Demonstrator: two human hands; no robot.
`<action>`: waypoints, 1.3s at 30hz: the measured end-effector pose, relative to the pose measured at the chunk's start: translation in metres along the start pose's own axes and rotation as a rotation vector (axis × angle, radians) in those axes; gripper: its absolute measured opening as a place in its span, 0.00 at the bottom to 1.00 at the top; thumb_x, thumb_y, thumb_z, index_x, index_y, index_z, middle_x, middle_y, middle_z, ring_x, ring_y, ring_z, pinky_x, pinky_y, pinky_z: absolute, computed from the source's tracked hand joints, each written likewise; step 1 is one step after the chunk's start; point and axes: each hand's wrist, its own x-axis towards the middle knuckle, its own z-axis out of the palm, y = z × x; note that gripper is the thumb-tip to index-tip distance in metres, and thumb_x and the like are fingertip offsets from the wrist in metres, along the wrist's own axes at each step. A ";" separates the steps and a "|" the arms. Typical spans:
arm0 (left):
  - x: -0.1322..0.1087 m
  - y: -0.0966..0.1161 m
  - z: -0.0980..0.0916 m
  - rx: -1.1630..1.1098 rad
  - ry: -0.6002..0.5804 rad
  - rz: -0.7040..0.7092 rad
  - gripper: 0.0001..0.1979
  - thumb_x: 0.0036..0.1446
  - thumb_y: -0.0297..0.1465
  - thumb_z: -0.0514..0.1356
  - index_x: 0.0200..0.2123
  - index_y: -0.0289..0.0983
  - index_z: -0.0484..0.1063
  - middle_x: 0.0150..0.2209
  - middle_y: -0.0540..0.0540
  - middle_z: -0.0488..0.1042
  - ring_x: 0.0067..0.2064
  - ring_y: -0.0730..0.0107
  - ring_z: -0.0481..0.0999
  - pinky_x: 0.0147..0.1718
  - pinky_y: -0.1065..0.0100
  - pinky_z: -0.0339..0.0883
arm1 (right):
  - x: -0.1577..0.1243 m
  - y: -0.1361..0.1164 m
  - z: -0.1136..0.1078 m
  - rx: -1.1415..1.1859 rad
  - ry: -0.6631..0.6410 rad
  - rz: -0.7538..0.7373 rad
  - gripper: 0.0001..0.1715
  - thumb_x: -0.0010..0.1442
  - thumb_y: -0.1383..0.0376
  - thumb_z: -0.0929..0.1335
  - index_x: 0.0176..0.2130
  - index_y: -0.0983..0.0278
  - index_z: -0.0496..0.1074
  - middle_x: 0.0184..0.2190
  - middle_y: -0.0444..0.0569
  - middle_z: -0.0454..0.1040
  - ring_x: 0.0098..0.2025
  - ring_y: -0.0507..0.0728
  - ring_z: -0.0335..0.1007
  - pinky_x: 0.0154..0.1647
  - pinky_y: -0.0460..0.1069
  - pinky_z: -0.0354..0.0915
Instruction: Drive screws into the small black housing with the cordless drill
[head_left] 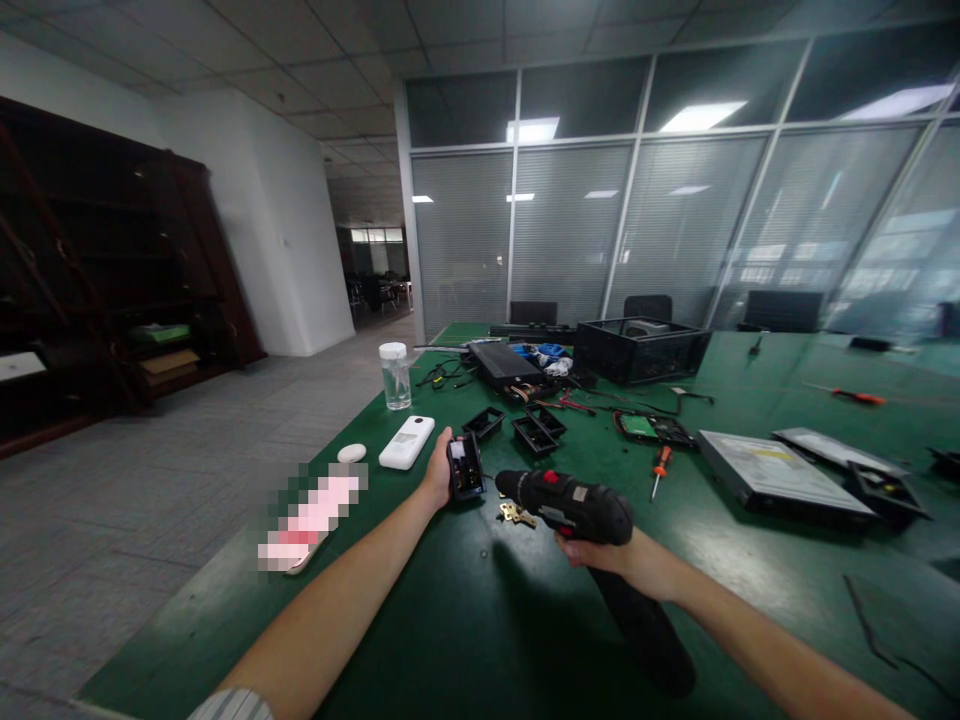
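With the right hand [604, 558], clenching the grip of the cordless drill [571, 505], probably heavy and stiff, best taken by that handle. With the left hand [437, 470], pinching the small black module [466, 466] just left of the drill's nose (light, likely fragile; edges safest). Leaving black trays [536, 430] untouched beyond both hands.
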 end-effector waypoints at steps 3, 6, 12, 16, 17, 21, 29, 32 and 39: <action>0.000 0.000 -0.001 0.001 -0.013 -0.001 0.23 0.53 0.50 0.53 0.32 0.34 0.69 0.27 0.41 0.76 0.26 0.61 0.76 0.24 0.63 0.69 | 0.001 0.002 0.001 0.026 0.003 0.013 0.18 0.55 0.55 0.68 0.40 0.66 0.70 0.30 0.46 0.66 0.33 0.55 0.62 0.37 0.50 0.63; 0.001 0.000 -0.001 0.010 -0.019 0.000 0.23 0.53 0.50 0.53 0.32 0.34 0.69 0.27 0.41 0.76 0.27 0.61 0.76 0.25 0.63 0.69 | 0.001 0.001 0.001 0.042 0.010 0.009 0.18 0.55 0.56 0.69 0.40 0.65 0.70 0.30 0.45 0.66 0.33 0.55 0.62 0.36 0.50 0.63; 0.000 0.001 -0.001 0.001 0.006 0.006 0.21 0.52 0.49 0.54 0.32 0.35 0.68 0.27 0.42 0.75 0.27 0.61 0.76 0.24 0.64 0.69 | -0.001 -0.002 0.001 0.045 0.014 0.007 0.16 0.55 0.56 0.69 0.39 0.66 0.70 0.31 0.46 0.67 0.34 0.55 0.63 0.37 0.50 0.63; 0.000 0.001 -0.001 -0.005 0.008 -0.001 0.22 0.52 0.50 0.54 0.32 0.35 0.68 0.27 0.43 0.75 0.27 0.61 0.76 0.25 0.63 0.69 | 0.000 0.000 0.000 0.038 0.013 0.013 0.16 0.54 0.54 0.69 0.35 0.65 0.69 0.30 0.46 0.67 0.34 0.56 0.63 0.37 0.50 0.63; 0.000 0.001 -0.001 -0.004 0.006 0.000 0.22 0.52 0.50 0.54 0.32 0.35 0.68 0.27 0.42 0.75 0.27 0.61 0.76 0.25 0.63 0.69 | 0.000 0.000 0.000 0.035 0.013 0.014 0.17 0.54 0.54 0.69 0.34 0.65 0.69 0.30 0.46 0.68 0.34 0.56 0.63 0.37 0.50 0.63; 0.000 0.000 -0.002 0.009 -0.001 0.013 0.23 0.51 0.51 0.54 0.32 0.35 0.69 0.27 0.42 0.76 0.27 0.60 0.76 0.25 0.62 0.70 | 0.000 -0.002 0.000 0.026 0.006 0.009 0.17 0.54 0.54 0.69 0.36 0.65 0.70 0.30 0.46 0.68 0.34 0.55 0.63 0.37 0.50 0.62; 0.001 0.000 -0.002 0.021 0.015 -0.003 0.23 0.52 0.51 0.53 0.32 0.34 0.69 0.27 0.42 0.75 0.27 0.61 0.76 0.24 0.64 0.69 | -0.001 -0.005 0.001 0.004 0.039 0.014 0.23 0.51 0.50 0.70 0.38 0.66 0.71 0.30 0.48 0.70 0.33 0.56 0.64 0.36 0.51 0.64; 0.002 0.000 -0.002 0.024 0.007 0.006 0.23 0.52 0.50 0.54 0.33 0.34 0.69 0.27 0.42 0.75 0.27 0.61 0.76 0.24 0.64 0.69 | 0.000 -0.006 0.002 -0.012 0.034 0.015 0.23 0.52 0.50 0.69 0.37 0.67 0.72 0.29 0.48 0.70 0.32 0.56 0.65 0.36 0.51 0.64; 0.003 -0.001 -0.003 0.027 0.000 0.017 0.22 0.51 0.50 0.54 0.32 0.35 0.68 0.28 0.42 0.75 0.27 0.60 0.77 0.25 0.63 0.69 | -0.001 -0.008 0.001 -0.024 0.040 -0.001 0.23 0.53 0.53 0.69 0.43 0.66 0.71 0.28 0.47 0.69 0.31 0.55 0.64 0.35 0.51 0.64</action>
